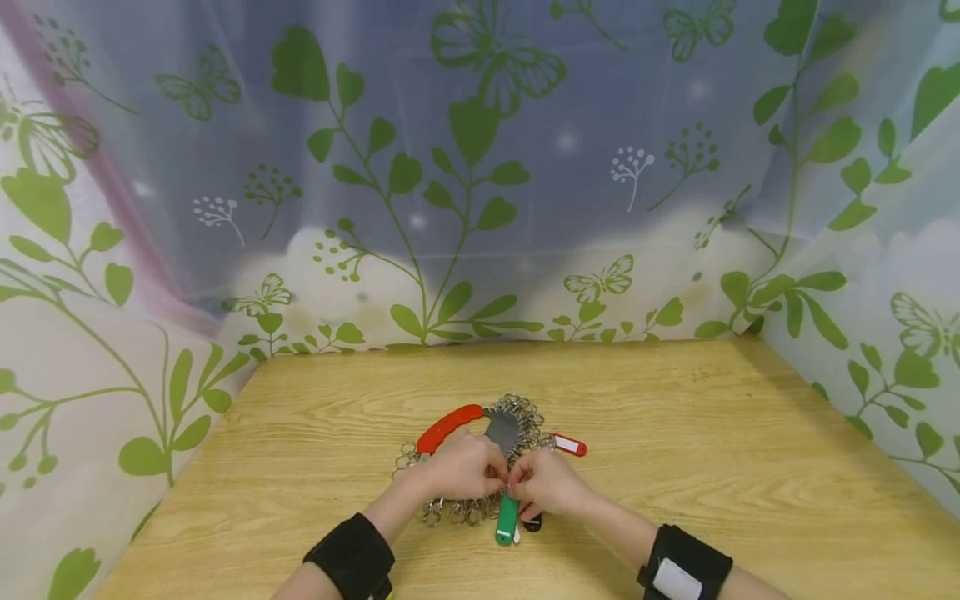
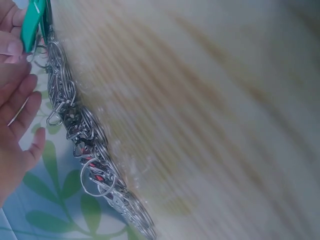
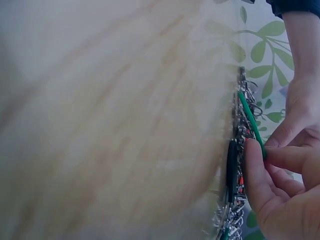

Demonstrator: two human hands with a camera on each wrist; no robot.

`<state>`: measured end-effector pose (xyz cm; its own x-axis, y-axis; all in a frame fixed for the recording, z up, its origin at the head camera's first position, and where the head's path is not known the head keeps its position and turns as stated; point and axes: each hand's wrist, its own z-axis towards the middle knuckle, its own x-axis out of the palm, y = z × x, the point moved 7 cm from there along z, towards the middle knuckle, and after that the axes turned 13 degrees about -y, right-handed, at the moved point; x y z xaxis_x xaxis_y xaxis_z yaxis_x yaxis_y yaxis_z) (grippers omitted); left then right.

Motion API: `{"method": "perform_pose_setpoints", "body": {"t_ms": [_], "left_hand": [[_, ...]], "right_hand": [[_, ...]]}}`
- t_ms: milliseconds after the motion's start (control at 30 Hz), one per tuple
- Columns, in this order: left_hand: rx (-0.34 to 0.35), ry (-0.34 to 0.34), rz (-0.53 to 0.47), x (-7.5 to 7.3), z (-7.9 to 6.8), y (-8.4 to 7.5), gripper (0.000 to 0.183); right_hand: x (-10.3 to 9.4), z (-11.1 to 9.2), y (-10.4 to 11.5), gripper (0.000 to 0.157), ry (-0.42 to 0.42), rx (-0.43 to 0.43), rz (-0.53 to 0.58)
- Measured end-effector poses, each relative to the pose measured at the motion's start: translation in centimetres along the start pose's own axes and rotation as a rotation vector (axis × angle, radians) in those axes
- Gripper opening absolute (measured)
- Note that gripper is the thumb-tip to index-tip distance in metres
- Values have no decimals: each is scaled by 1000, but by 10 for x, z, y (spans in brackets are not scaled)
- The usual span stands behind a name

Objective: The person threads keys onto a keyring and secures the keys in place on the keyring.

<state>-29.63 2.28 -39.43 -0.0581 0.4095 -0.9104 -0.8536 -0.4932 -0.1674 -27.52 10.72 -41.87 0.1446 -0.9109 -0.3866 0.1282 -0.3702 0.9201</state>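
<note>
A green key tag (image 1: pixel 506 522) hangs toward the table's near side, its upper end between the pinched thumb and forefinger of my right hand (image 1: pixel 553 482). My left hand (image 1: pixel 467 467) meets it there, fingertips pinching at the small wire ring (image 2: pixel 39 56) at the tag's end; the fingers partly cover this ring. Under both hands lies a key holder with a red curved handle (image 1: pixel 450 427), a grey plate (image 1: pixel 502 431) and a fringe of many metal rings (image 1: pixel 525 412). A silver key (image 1: pixel 517 537) shows beside the green tag.
A red key tag (image 1: pixel 570 444) with a white label lies to the right of the rings. Below my right hand is a black key tag (image 1: pixel 533 524). Patterned curtains (image 1: pixel 480 208) close off the back and sides of the wooden table (image 1: pixel 675 417).
</note>
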Motion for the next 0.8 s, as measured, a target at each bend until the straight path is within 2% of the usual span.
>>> {"method": "perform_pose_setpoints", "body": {"t_ms": [167, 267, 433, 600, 700, 800], "left_hand": [[5, 46, 42, 6, -2, 1, 11], [16, 61, 30, 9, 0, 0, 12], [30, 86, 9, 13, 4, -4, 12], [20, 120, -25, 14, 5, -6, 10], [20, 114, -40, 13, 4, -6, 8], [11, 43, 2, 8, 3, -2, 6]], "right_hand": [[6, 0, -5, 6, 3, -10, -32], [4, -1, -4, 9, -11, -45, -120], [-2, -2, 2, 10, -19, -186, -317], [-6, -2, 12, 13, -39, -336, -429], [-7, -2, 15, 15, -48, -369, -479], [-8, 0, 18, 11, -59, -368, -508]]}}
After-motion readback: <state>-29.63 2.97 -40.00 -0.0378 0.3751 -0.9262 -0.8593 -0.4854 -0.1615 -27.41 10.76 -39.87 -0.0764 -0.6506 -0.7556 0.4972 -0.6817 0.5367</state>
